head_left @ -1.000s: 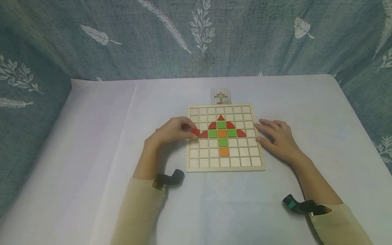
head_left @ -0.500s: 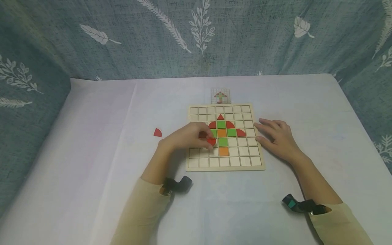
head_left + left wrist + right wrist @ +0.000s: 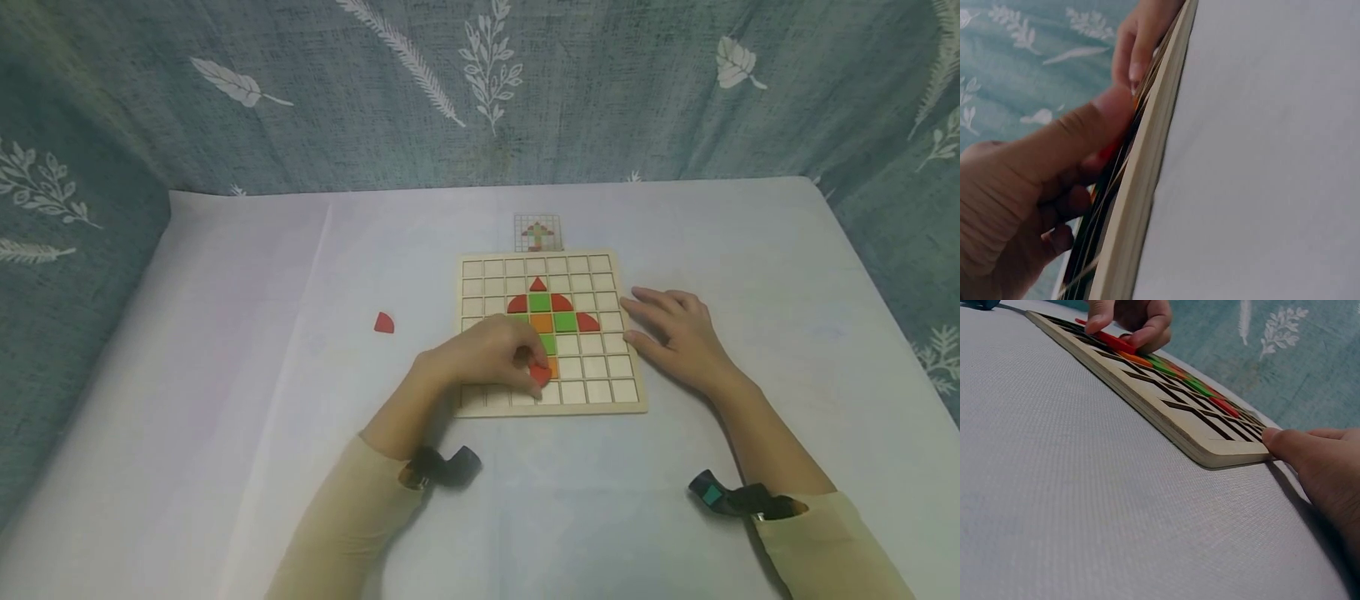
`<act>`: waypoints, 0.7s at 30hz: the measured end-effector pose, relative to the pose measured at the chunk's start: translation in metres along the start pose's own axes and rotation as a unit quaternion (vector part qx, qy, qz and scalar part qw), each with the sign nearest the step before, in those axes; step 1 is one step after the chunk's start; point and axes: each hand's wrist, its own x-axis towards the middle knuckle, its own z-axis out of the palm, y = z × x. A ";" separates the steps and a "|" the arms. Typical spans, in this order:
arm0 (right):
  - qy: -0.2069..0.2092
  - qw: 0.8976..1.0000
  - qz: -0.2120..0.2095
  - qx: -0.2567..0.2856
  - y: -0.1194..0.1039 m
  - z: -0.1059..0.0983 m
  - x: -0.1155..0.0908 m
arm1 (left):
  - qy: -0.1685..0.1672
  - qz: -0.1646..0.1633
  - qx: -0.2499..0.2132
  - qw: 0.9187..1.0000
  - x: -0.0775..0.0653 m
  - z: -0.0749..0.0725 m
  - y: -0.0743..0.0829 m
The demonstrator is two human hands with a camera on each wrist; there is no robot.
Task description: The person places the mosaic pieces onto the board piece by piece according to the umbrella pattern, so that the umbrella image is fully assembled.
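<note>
My left hand point(image 3: 491, 354) pinches a red rounded tile point(image 3: 539, 375) between thumb and fingers, over the lower middle of the wooden grid board point(image 3: 630, 407). In the right wrist view the held red tile point(image 3: 1113, 341) is tilted just above the grid, by the orange square point(image 3: 1135, 359). Green and orange squares, red quarter-circles and a red triangle point(image 3: 537, 285) sit in the grid as an arrow-like figure, partly hidden by the left hand. My right hand point(image 3: 678, 337) lies beside the board, its fingertips touching the right edge.
A small pattern card point(image 3: 537, 232) lies against the board's far edge. One loose red quarter-circle tile point(image 3: 384, 322) is on the white tablecloth point(image 3: 225, 333), left of the board. A green leaf-patterned cloth point(image 3: 615, 92) hangs behind the table.
With the red tile, my left hand has moved right and nearer, from the board's left edge to its lower middle. The loose red tile has come into view. My right hand stays in place.
</note>
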 end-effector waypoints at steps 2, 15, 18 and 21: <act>-0.001 1.000 0.001 0.000 0.000 0.000 0.001 | 0.003 0.014 0.016 1.000 0.001 0.002 0.003; -0.005 1.000 0.004 0.003 -0.001 -0.001 0.000 | -0.026 0.025 0.089 0.995 -0.004 0.002 0.016; -0.005 1.000 0.005 0.003 -0.002 -0.001 0.001 | -0.024 0.045 0.086 0.995 -0.005 0.003 0.015; -0.004 1.000 0.006 0.002 -0.002 0.000 0.001 | -0.021 0.081 0.084 0.993 -0.003 0.005 0.014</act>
